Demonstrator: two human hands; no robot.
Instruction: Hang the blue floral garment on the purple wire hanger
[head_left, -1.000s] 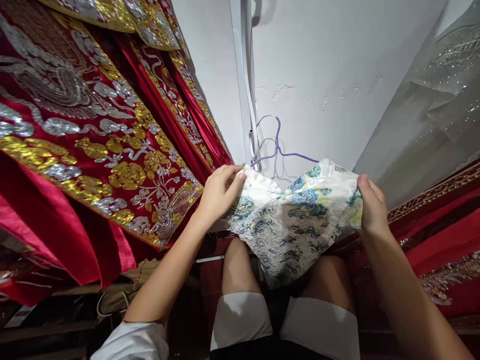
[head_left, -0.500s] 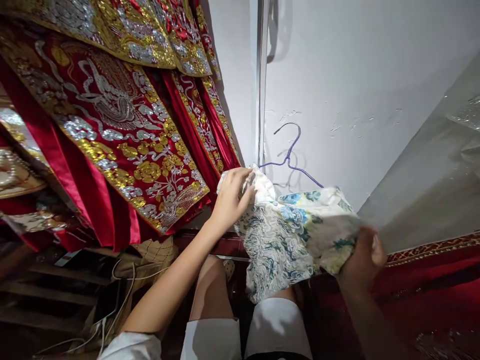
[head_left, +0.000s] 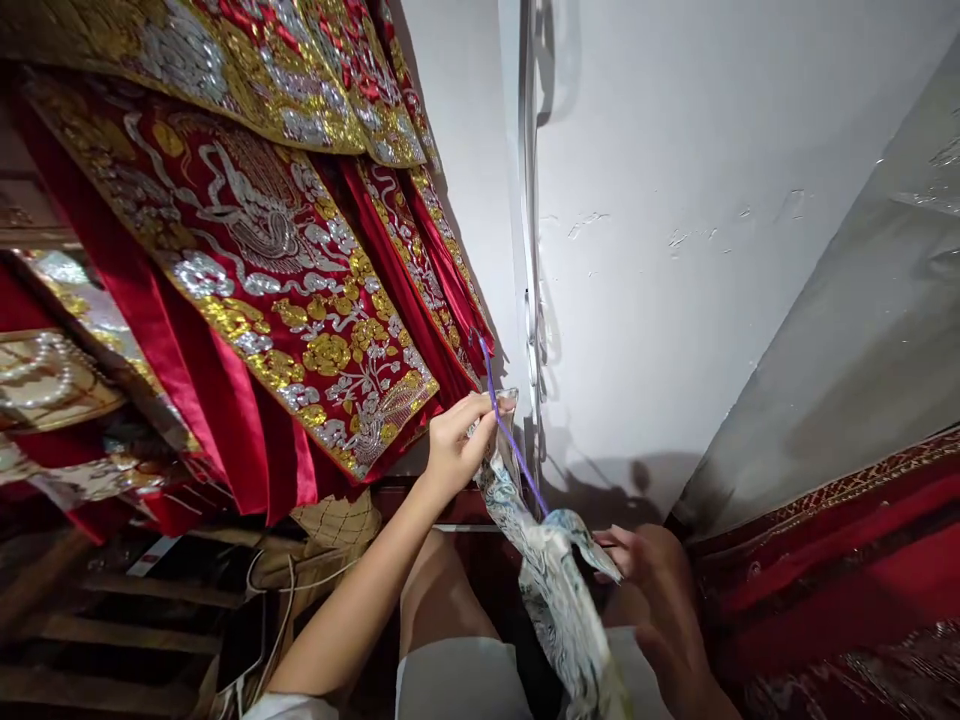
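A white top with blue and green flowers and a gathered panel hangs on a thin purple clothes hanger. The hanger is turned almost edge-on, its hook toward the red hanging cloth. My left hand is closed, thumb and fingers pinching the hanger's arm together with the upper edge of the top. Lower right, my right hand has its fingers bent at the garment's other upper corner, seemingly gripping its edge. The lower part of the top drapes over my lap, its end cut off by the picture's bottom.
Red cloth with gold and silver embroidery hangs at the left. A white wall stands ahead, with a metal strip along it. Cables and wooden slats lie lower left. Red fabric lies on the right.
The hanger and top have swung from facing me to nearly edge-on, the hook moving left. My right hand has come down and inward. The left hand keeps its hold, slightly lower.
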